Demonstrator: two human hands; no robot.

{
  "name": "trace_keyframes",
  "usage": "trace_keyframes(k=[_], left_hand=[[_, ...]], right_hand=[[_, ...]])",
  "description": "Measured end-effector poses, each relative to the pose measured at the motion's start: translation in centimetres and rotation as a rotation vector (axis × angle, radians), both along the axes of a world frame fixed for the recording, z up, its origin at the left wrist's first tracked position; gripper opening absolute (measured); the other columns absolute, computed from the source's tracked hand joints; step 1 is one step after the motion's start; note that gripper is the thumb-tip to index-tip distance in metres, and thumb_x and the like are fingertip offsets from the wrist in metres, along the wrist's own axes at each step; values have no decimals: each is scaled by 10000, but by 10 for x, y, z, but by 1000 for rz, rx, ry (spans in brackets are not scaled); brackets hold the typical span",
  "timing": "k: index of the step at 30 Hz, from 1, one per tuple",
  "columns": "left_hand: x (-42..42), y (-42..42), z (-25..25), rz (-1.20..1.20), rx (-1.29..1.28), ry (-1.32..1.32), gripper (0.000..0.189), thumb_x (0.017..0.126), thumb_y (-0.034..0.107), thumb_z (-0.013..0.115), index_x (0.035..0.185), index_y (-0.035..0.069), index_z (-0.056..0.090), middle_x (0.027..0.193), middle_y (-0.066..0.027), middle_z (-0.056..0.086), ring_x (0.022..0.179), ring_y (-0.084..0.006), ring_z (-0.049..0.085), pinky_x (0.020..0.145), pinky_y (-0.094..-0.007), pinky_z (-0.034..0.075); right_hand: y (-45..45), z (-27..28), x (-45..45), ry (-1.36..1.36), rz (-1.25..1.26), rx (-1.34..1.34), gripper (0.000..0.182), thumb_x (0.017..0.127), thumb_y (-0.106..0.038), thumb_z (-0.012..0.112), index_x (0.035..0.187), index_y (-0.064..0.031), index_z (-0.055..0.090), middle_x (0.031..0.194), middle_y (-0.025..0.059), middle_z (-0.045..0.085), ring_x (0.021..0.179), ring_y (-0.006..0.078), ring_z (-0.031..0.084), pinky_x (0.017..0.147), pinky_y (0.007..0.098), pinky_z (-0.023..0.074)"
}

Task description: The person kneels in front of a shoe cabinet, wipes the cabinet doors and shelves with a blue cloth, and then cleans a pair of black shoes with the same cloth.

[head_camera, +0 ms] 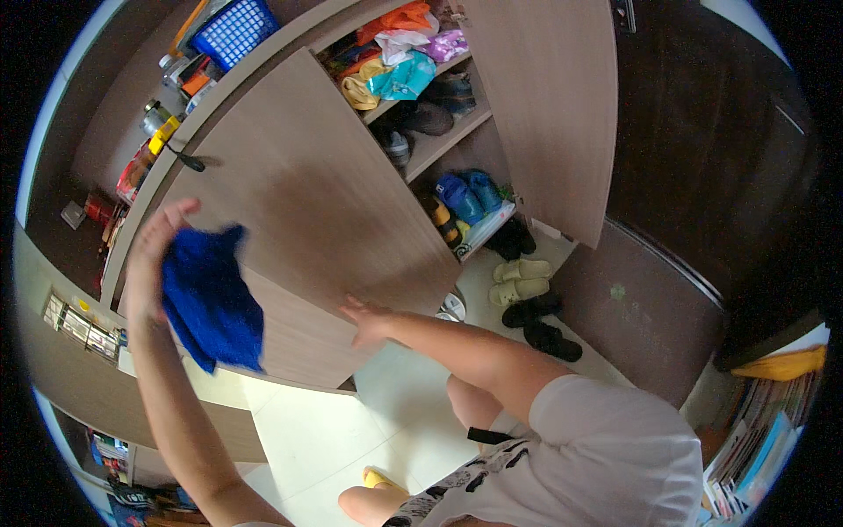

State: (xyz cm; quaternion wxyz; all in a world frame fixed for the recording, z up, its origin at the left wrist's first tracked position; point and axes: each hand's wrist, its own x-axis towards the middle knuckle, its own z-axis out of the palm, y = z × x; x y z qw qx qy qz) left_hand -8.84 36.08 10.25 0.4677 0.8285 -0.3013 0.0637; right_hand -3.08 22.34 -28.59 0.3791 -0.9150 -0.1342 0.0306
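A dark blue cloth (214, 300) is in my left hand (150, 240), raised near the front of a wood-grain shoe cabinet. The cloth spreads out from under the palm, and its edges are blurred. My right hand (370, 321) holds nothing; its spread fingers are at the lower edge of the closed cabinet door (309, 191). To the right, the other cabinet door (553, 112) stands open. Behind it, plastic bags (402, 72) fill the upper shelf, dark shoes (428, 118) sit on the middle one, and blue shoes (461, 197) on the lowest.
On the cabinet top are a blue plastic basket (236, 31), a yellow object (163, 135) with a dark strap, and bottles. Cream clogs (520, 282) and black slippers (553, 339) lie on the floor beside a brown mat (639, 303). Stacked papers (764, 428) stand at the right.
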Motion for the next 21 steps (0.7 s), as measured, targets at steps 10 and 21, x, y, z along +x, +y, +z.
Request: trace_keyframes(k=[10,21], left_hand=[[-34,-4,-253,-20,-128,494,181,949,145,611,1098,51,650,887,-26,633,794,-98,569,712,-222,455],[-76,-133,-335,-89,-485,842,372,971,187,568,1315,75,480,1210,-73,555,1081,-186,553,914,-311,465]], right_hand=[[-43,-20,-115,582,199,1452,669,931,-557,497,1456,-167,357,1333,74,505,1173,207,514,954,390,421],[-102,-47,-208,140,-247,1625,864,749,-157,758,1470,-126,282,1246,124,542,1073,243,572,859,368,512]])
